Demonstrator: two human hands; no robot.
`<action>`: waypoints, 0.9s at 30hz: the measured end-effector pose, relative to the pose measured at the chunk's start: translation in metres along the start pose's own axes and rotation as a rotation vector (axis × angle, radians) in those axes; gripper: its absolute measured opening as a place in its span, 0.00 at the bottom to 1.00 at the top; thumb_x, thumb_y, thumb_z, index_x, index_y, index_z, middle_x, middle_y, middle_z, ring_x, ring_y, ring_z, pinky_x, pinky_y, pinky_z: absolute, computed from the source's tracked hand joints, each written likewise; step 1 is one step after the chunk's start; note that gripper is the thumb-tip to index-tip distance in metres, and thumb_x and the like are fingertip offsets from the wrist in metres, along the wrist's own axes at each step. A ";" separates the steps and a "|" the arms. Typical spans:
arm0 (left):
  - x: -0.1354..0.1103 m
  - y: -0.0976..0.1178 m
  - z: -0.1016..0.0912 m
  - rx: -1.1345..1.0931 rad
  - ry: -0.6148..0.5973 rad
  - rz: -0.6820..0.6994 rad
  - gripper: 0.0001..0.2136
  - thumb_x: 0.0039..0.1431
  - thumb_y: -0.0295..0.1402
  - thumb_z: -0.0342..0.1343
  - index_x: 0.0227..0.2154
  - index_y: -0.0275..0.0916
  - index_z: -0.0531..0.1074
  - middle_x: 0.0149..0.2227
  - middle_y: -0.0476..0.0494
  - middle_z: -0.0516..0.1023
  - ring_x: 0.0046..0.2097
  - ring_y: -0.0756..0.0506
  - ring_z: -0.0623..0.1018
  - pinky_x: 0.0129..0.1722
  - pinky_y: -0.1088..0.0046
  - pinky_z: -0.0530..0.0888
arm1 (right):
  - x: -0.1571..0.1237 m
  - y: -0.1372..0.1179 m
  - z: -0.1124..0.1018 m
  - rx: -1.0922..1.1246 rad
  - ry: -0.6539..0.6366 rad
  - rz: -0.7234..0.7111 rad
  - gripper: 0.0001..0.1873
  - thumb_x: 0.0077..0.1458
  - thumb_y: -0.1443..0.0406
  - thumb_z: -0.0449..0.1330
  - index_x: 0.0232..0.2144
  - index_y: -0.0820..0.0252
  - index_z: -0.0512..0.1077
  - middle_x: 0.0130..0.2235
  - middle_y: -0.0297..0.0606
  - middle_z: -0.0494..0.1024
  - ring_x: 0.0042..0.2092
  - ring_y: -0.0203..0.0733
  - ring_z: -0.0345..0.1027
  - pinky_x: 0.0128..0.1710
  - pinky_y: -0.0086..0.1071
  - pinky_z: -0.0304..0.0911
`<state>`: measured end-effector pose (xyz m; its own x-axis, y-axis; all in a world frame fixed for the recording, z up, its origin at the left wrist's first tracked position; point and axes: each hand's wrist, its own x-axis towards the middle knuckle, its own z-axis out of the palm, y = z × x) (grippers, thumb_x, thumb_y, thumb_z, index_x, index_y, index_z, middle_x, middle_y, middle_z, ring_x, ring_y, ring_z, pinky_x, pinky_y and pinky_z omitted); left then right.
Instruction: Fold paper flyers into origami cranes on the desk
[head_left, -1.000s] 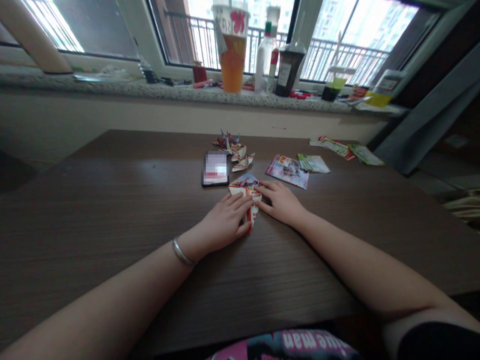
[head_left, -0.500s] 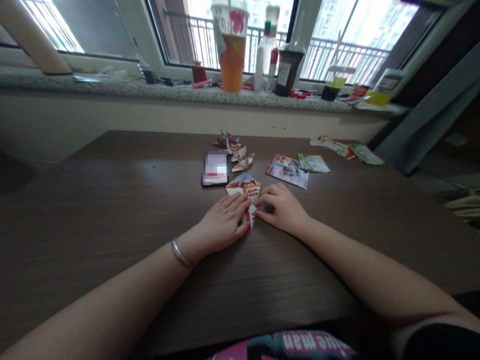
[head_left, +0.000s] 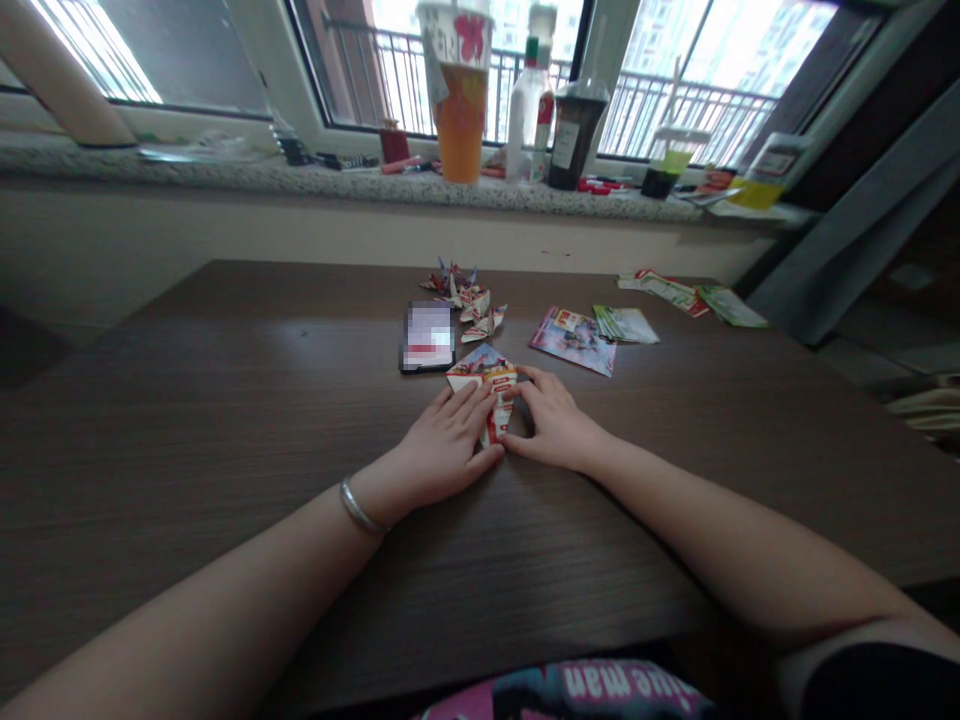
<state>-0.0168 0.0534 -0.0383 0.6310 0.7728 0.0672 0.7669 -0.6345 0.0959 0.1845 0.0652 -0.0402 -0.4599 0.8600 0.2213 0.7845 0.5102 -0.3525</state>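
Observation:
A folded sheet of printed paper, kite-shaped with a point toward me, lies on the brown table. My left hand rests flat over its left side, fingers stretched out and thumb at the lower tip. Along the paper's right edge is my right hand, its fingers bent and its thumb apart from them. The fingertips touch the paper at its right corner and near the bottom point. Part of the sheet is hidden beneath my left fingers.
Just beyond the paper sit a phone and several folded paper cranes. To the right lie a square pink printed sheet, green paper pieces and more strips. Cups and bottles line the windowsill.
My right thumb has moved down and left to the paper's lower tip, and my right fingers have reached its right corner. The paper's bottom point is now more covered. My left hand stays flat.

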 end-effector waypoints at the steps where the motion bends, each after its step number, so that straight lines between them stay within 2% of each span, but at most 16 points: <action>1: 0.000 0.000 0.000 -0.001 -0.002 -0.001 0.31 0.65 0.47 0.41 0.64 0.32 0.53 0.66 0.35 0.54 0.68 0.38 0.51 0.65 0.56 0.50 | 0.000 0.000 0.000 0.001 0.001 0.001 0.27 0.48 0.54 0.64 0.49 0.59 0.67 0.62 0.52 0.58 0.63 0.57 0.51 0.62 0.55 0.49; 5: 0.000 0.000 -0.001 0.002 -0.007 0.003 0.32 0.64 0.49 0.41 0.64 0.33 0.53 0.67 0.35 0.54 0.68 0.38 0.51 0.65 0.56 0.50 | 0.000 0.001 0.001 0.000 0.000 0.009 0.29 0.47 0.54 0.65 0.50 0.60 0.66 0.62 0.53 0.57 0.64 0.58 0.50 0.62 0.54 0.49; 9: 0.001 0.000 -0.001 0.018 -0.018 -0.003 0.33 0.63 0.49 0.42 0.64 0.32 0.52 0.67 0.35 0.53 0.68 0.38 0.50 0.65 0.58 0.49 | 0.000 0.000 0.000 0.004 -0.031 0.033 0.33 0.47 0.54 0.65 0.52 0.62 0.64 0.65 0.56 0.51 0.66 0.60 0.45 0.63 0.54 0.46; 12: 0.002 -0.001 -0.002 0.016 -0.031 0.003 0.34 0.63 0.50 0.42 0.65 0.31 0.51 0.67 0.35 0.51 0.68 0.39 0.50 0.65 0.59 0.49 | 0.000 0.001 0.001 0.030 -0.018 0.034 0.37 0.45 0.53 0.66 0.54 0.60 0.62 0.66 0.55 0.49 0.67 0.60 0.43 0.63 0.56 0.46; 21: 0.001 -0.002 -0.002 0.010 -0.034 0.014 0.35 0.62 0.50 0.43 0.65 0.32 0.50 0.68 0.35 0.48 0.69 0.39 0.49 0.65 0.60 0.49 | 0.009 0.009 0.007 0.053 0.077 0.074 0.35 0.45 0.57 0.65 0.53 0.59 0.59 0.63 0.56 0.57 0.66 0.58 0.46 0.63 0.58 0.44; 27: 0.001 -0.001 -0.004 0.024 -0.069 0.007 0.36 0.63 0.51 0.42 0.66 0.30 0.48 0.68 0.36 0.46 0.69 0.39 0.48 0.66 0.60 0.48 | 0.011 0.011 0.006 0.040 0.080 0.093 0.33 0.47 0.57 0.63 0.53 0.63 0.59 0.62 0.59 0.58 0.65 0.58 0.48 0.63 0.54 0.45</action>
<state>-0.0174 0.0544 -0.0347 0.6427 0.7661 -0.0013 0.7642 -0.6409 0.0718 0.1851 0.0807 -0.0473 -0.3500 0.9009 0.2567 0.8044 0.4294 -0.4106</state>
